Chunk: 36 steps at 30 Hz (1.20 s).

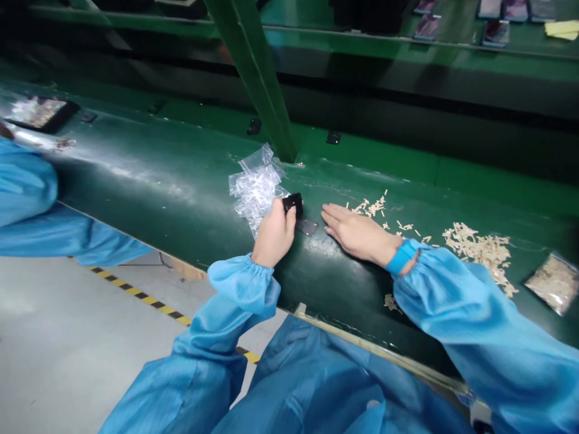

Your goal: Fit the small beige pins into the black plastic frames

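My left hand (pixel 274 235) grips a small black part (pixel 293 205) between thumb and fingers, over the green bench surface (pixel 181 199). A crumpled clear plastic bag (pixel 256 188) lies just behind that hand. A flat dark square piece (pixel 307 226) rests between my hands. My right hand (pixel 357 232) lies flat on the bench with its fingers extended toward that piece, holding nothing, and a blue wrist strap (pixel 401 256) circles its wrist. Scattered beige flakes (pixel 368 208) and a larger heap of them (pixel 479 253) lie to its right, beside a filled clear bag (pixel 554 283).
A green steel post (pixel 253 78) rises behind the bag. Dark devices (pixel 495 33) stand on an upper green shelf. A dark tablet-like item (pixel 38 113) lies at far left, near a co-worker's blue sleeve (pixel 27 193). Yellow-black tape (pixel 136 292) marks the floor below the bench edge.
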### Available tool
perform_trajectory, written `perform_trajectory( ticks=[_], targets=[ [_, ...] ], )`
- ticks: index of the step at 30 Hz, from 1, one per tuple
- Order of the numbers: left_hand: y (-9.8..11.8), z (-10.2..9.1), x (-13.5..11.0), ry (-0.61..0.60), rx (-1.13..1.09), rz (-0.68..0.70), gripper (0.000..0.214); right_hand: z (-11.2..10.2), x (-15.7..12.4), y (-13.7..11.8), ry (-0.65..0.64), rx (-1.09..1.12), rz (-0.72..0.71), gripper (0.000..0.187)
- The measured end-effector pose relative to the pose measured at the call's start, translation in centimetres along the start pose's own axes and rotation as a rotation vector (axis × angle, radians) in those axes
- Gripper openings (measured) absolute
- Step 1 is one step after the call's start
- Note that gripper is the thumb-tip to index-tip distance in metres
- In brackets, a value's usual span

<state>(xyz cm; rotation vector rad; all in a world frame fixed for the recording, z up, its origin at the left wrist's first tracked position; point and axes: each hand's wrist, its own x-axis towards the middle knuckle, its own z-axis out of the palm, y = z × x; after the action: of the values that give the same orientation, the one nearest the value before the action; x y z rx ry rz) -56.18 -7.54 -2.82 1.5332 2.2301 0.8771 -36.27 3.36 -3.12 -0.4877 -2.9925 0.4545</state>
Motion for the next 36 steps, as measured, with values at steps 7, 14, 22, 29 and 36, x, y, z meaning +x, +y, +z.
perform_trajectory(
  ticks=[7,14,22,29,36],
  targets=[
    [-0.1,0.1,-0.8,-0.047,-0.057,-0.013,0.023,-0.1,-11.7,-7.0,-0.072,0.048,0.061,0.045],
    [2.5,0.7,-0.7,-0.191,-0.139,0.094,0.021,-1.7,-15.4,-7.7,0.065,0.194,0.217,0.029],
    [3.5,0.7,-5.3,-0.428,-0.017,0.147,0.028,-2.4,-8.6,-0.9,0.284,0.3,0.234,0.028],
    [3.6,2.0,-7.0,-0.304,0.022,0.336,0.018,-4.1,-13.4,1.1,0.307,0.283,0.421,0.031],
    [5.8,3.2,-5.0,-0.442,0.049,0.366,0.03,-3.1,-17.1,-0.7,0.183,0.302,0.293,0.032]
  ],
)
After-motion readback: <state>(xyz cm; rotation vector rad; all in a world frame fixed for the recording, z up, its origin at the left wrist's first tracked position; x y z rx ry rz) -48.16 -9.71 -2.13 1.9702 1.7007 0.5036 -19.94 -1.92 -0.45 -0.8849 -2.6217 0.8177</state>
